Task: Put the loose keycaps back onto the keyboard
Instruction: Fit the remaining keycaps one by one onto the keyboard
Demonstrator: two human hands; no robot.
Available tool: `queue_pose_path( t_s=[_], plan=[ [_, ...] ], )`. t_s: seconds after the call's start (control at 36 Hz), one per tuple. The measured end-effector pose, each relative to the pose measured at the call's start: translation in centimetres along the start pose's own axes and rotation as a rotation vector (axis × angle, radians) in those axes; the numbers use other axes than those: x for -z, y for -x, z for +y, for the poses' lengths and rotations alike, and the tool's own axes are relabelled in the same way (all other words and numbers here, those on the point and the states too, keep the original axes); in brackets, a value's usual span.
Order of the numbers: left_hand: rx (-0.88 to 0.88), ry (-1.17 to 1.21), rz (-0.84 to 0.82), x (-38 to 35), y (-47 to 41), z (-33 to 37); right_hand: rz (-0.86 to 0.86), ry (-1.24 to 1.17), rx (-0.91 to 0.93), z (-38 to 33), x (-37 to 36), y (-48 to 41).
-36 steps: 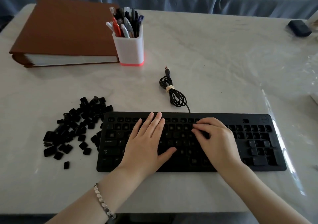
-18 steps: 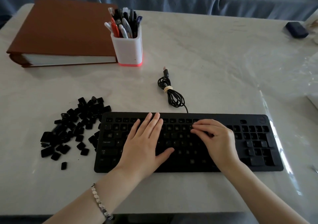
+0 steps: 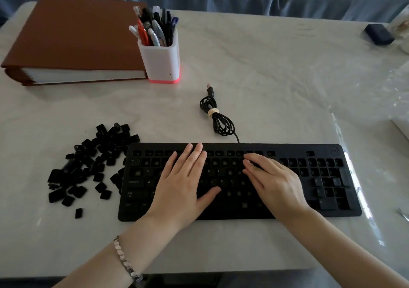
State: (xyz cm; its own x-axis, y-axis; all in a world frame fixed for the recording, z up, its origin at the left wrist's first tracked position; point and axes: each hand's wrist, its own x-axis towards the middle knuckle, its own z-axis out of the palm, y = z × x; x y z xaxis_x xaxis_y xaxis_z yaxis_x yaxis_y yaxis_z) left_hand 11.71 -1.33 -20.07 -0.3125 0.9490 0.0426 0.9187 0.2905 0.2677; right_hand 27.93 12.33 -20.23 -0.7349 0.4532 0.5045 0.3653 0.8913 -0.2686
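A black keyboard (image 3: 327, 152) lies across the near middle of the white table, many of its key spots bare. Left of it sits a heap of several loose black keycaps (image 3: 88, 166); one lone keycap (image 3: 78, 213) lies nearer me. My left hand (image 3: 183, 183) rests flat on the keyboard's left-middle, fingers straight and together, thumb out. My right hand (image 3: 272, 181) lies on the right-middle, fingers stretched leftward and pressing on the upper key rows. Whether a keycap sits under its fingertips is hidden.
The keyboard's coiled cable (image 3: 218, 119) with its USB plug lies just behind it. A white pen holder (image 3: 162, 59) and a brown binder (image 3: 73, 39) stand at the back left. A dark small object (image 3: 379, 34) sits at the far right corner.
Both hands stay on the keyboard in nearly the same places; my right fingers have straightened slightly. The view has shifted a little.
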Motion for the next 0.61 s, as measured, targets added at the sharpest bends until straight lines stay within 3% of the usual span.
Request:
queue_pose_path(
  t_s=[0.14,0.44,0.5,0.61],
  plan=[
    [-0.013,0.103,0.043,0.3,-0.1,-0.5,-0.012,0.015,0.026,-0.2,0.2,-0.4],
    [-0.005,0.016,0.049,0.1,-0.1,0.0,-0.228,0.056,-0.070,-0.4,1.2,-0.9],
    [0.000,0.004,0.062,0.2,-0.2,0.0,-0.258,-0.111,-0.252,-0.4,2.0,-1.6],
    [0.003,-0.021,0.071,0.2,-0.3,-0.1,-0.259,-0.475,-0.839,0.5,3.9,-3.7]
  ],
)
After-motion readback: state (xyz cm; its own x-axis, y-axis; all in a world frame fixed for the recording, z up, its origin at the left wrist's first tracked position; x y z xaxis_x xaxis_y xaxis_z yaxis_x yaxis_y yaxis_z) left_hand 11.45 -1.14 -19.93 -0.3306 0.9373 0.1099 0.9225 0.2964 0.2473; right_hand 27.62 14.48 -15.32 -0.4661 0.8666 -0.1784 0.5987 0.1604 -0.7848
